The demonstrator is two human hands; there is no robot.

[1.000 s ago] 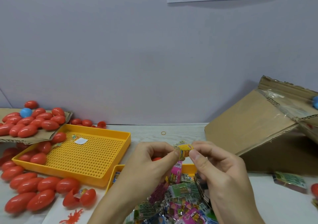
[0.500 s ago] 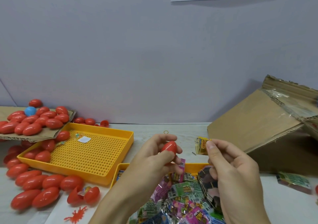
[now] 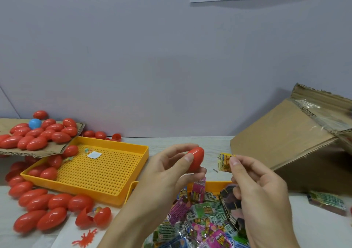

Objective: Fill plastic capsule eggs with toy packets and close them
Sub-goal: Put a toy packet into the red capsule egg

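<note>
I see the left hand (image 3: 167,173) raised over the table (image 3: 190,145), its thumb and fingers curled around a closed red capsule egg (image 3: 196,159) that stands nearly upright, tilted a little to the right. Just to the right of it and not touching, the right hand (image 3: 261,194) pinches a small yellow toy packet (image 3: 224,162) between thumb and forefinger, and the same hand has a dark folded packet (image 3: 231,205) tucked under its lower fingers. Below both hands lies a heap of toy packets (image 3: 194,217) in pink, green and blue, spilling out of a yellow tray whose rim (image 3: 211,184) shows just behind them. To the left sits a larger perforated yellow tray (image 3: 99,169), holding a few red eggs at its left side and a small white paper square near its far edge. More closed red eggs (image 3: 43,207) lie on the table in front of that tray, and beside them one opened egg (image 3: 93,217) shows something colourful inside. Near the bottom edge I make out a small red rubbery creature (image 3: 85,238). At the far left a cardboard sheet (image 3: 57,148) carries another pile of red eggs with a single blue egg (image 3: 34,123) among them. On the right a cardboard box (image 3: 289,141) lies tipped on its side, and a green packet (image 3: 327,202) rests on the table in front of it.
</note>
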